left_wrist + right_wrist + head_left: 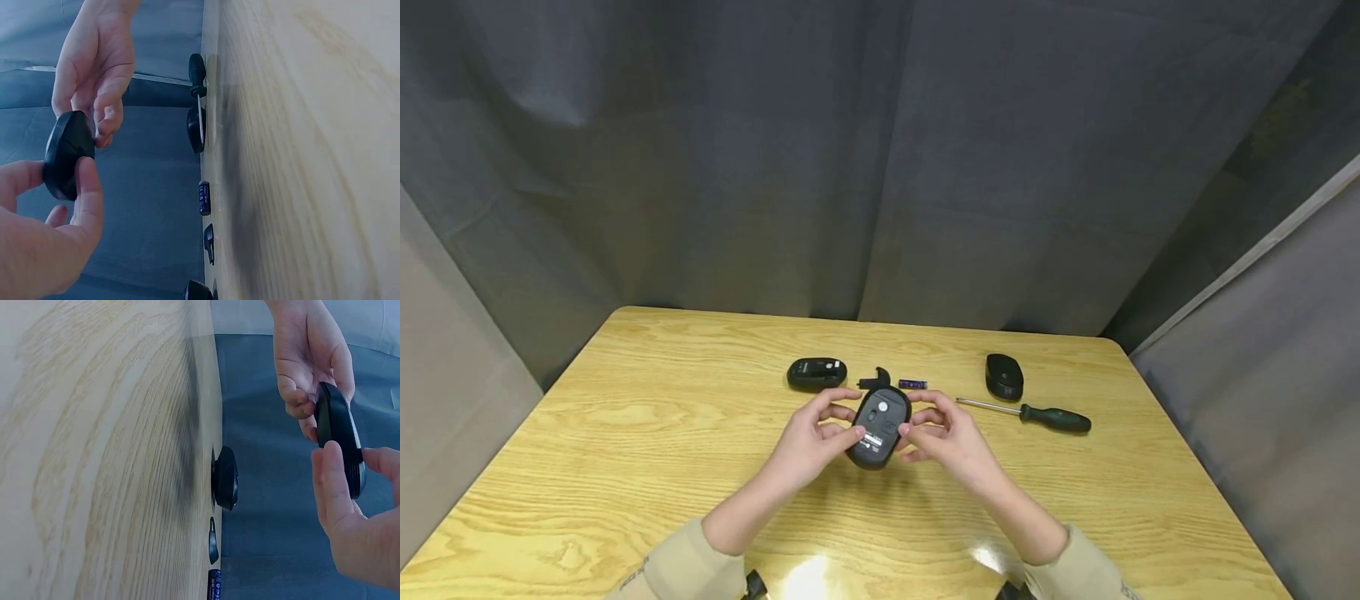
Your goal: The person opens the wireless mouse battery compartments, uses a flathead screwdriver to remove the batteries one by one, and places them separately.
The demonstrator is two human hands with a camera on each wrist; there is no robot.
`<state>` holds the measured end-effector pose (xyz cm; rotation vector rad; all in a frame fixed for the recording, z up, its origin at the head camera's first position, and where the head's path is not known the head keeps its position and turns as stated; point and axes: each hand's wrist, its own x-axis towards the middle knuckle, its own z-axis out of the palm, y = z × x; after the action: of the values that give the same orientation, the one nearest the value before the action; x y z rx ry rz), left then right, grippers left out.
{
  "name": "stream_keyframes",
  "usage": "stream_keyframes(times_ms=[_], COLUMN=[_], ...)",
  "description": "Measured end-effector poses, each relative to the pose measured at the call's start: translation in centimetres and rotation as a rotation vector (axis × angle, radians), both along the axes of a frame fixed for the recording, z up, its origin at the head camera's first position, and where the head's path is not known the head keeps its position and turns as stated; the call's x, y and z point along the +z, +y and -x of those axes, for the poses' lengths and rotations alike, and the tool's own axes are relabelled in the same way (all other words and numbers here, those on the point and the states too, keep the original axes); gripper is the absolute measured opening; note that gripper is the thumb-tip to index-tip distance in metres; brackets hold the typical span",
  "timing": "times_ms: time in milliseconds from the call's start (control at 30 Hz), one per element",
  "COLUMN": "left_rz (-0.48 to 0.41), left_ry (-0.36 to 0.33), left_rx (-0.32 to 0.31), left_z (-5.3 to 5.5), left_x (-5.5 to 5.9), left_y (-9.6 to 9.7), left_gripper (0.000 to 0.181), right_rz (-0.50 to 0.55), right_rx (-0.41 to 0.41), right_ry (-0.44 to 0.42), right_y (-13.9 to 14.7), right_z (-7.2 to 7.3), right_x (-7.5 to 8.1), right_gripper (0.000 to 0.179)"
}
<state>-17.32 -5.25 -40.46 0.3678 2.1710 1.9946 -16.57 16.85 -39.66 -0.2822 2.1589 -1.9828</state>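
A black computer mouse (880, 425) is held above the wooden table, its underside with a white label and a round white spot turned up toward the head camera. My left hand (811, 440) pinches it along the left edge, thumb on the underside. On the opposite edge my right hand (951, 437) grips it between thumb and fingers. Seen from the left wrist, the mouse (67, 156) is edge-on and well off the tabletop. Just beyond it on the table lie a small black cover piece (876, 379) and a blue battery (913, 384).
A second mouse (817, 373) lies underside up at the back left, its slot exposed. At the right, a third black mouse (1004, 377) sits behind a screwdriver (1055, 419) with a dark green handle. Grey curtains (880, 167) hang behind the table (625, 433).
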Motion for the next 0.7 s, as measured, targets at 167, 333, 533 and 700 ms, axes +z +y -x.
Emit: stream_keyframes(times_ms=[167,333,533,700], left_rz=[0.011,0.030,0.098,0.147], left_ry=[0.020,0.028,0.077,0.094], left_rx=[0.006,-0.009,-0.051,-0.077], left_z=[0.17,0.34,0.44,0.37], left_x=[0.18,0.29,0.35,0.54], left_y=[-0.12,-0.26,-0.43,-0.51], left_gripper=[0.034,0.029,0.024,0.023], right_rz=[0.009,0.014,0.005,-0.004], right_rx=[0.035,0.061,0.100,0.131], right_ry=[-0.026,-0.036,-0.068,-0.083], right_y=[0.27,0.44,0.48,0.38], right_z=[0.14,0.17,0.17,0.04], right_x=[-0.02,-0.05,-0.15,-0.19], right_gripper=[0.053,0.052,0.052,0.052])
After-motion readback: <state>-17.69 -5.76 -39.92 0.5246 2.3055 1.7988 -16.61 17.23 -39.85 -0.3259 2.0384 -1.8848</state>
